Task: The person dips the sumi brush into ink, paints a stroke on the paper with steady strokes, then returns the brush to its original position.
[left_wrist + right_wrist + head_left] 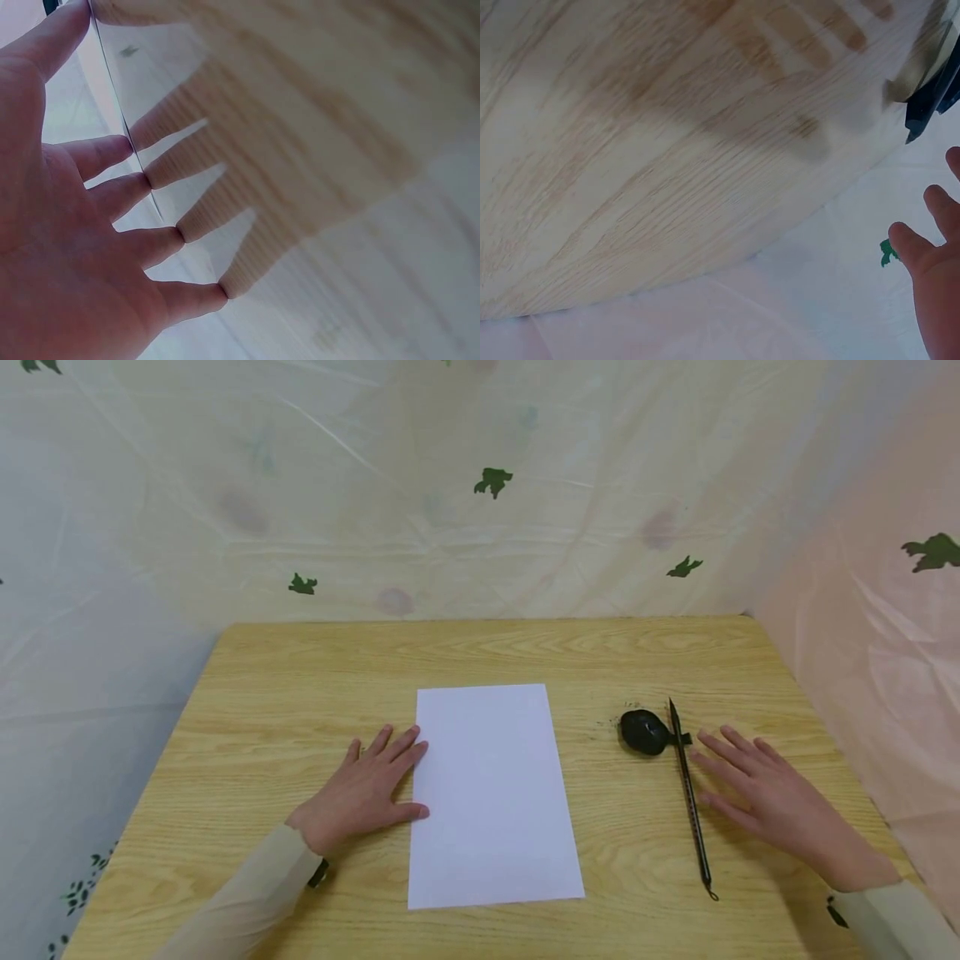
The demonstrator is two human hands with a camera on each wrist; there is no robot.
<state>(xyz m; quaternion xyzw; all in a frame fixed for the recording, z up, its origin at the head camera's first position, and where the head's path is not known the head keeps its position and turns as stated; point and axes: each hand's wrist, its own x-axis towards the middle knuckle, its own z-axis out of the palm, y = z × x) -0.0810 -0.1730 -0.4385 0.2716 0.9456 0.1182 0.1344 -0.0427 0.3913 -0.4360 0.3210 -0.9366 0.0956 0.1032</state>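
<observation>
A white sheet of paper [491, 797] lies flat near the middle of the table. My left hand [367, 793] has its fingers spread, and the tips of the thumb and nearest fingers rest on the sheet's left edge. In the left wrist view, the fingertips of that hand [97, 225] touch down on the surface. A dark writing brush [692, 814] leans its upper part across the short handle of a round, glossy black dish [643, 732], tip pointing away from me. Just right of the brush, my right hand [776, 797] hovers with loosely extended fingers, holding nothing.
The wooden table [300, 672] has dark specks around the black dish. Pale cloth [420, 510] with green leaf shapes hangs behind the table and along both sides. Both forearms reach in from the near corners.
</observation>
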